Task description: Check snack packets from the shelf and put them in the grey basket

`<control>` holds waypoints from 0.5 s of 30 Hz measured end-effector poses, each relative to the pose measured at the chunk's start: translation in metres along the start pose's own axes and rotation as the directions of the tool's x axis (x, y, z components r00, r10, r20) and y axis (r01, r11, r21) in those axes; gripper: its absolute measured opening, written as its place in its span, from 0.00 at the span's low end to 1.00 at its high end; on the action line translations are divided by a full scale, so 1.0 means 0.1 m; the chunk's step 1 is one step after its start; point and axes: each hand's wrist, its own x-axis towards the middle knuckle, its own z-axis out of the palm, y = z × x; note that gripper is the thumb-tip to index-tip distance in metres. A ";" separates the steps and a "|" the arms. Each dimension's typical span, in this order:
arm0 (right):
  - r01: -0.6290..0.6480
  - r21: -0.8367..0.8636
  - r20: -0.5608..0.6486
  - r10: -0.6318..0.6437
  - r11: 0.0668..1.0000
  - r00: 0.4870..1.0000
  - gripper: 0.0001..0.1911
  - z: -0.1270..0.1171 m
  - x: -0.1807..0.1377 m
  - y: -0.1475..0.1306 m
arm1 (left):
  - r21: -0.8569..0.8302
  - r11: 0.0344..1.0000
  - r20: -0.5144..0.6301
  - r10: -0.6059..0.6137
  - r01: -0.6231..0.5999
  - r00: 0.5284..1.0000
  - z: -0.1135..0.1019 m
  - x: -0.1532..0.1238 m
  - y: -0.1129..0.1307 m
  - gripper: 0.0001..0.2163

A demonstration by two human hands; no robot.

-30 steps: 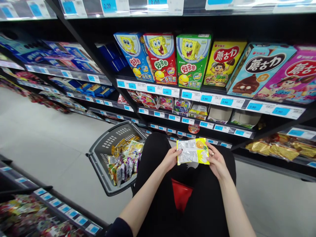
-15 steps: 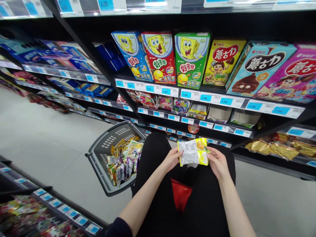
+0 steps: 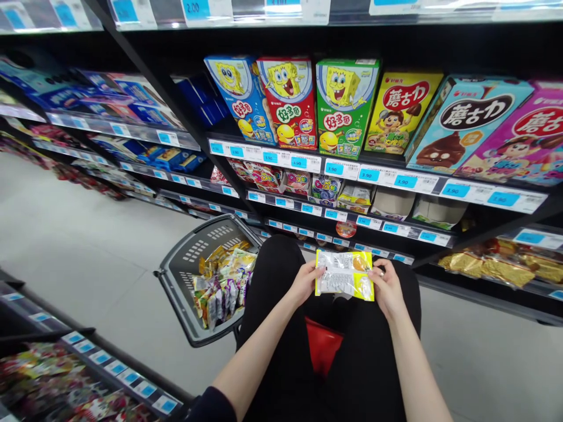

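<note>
Left hand: pinching the left edge of the yellow snack packet.
Packet position: flat above black-clad knees, printed back up.
Right hand: closed on its right edge.
Floor: pale grey aisle.
Basket: grey, beside the left knee, holding snack bags.
Shelves: black, blue price tags, cartoon boxes.

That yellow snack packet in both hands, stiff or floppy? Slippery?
Probably floppy: the yellow snack packet is a thin flat pouch, held at its ends by the left hand and right hand. Its glossy film may slip.
</note>
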 end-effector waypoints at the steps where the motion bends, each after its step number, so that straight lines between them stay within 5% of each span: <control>1: 0.007 0.007 0.001 -0.007 1.000 1.000 0.13 0.01 0.00 0.00 | 0.000 1.000 -0.029 0.007 -0.007 1.000 0.01 0.00 0.01 0.17; 6: -0.001 -0.086 0.046 0.005 0.996 0.999 0.07 0.01 -0.03 -0.02 | -0.002 1.000 -0.101 0.026 -0.026 0.995 0.03 0.00 0.05 0.30; 15: -0.021 -0.150 0.086 0.034 0.988 0.996 0.05 -0.05 -0.04 -0.01 | 0.011 0.999 -0.043 -0.034 0.035 0.998 0.02 -0.01 0.07 0.13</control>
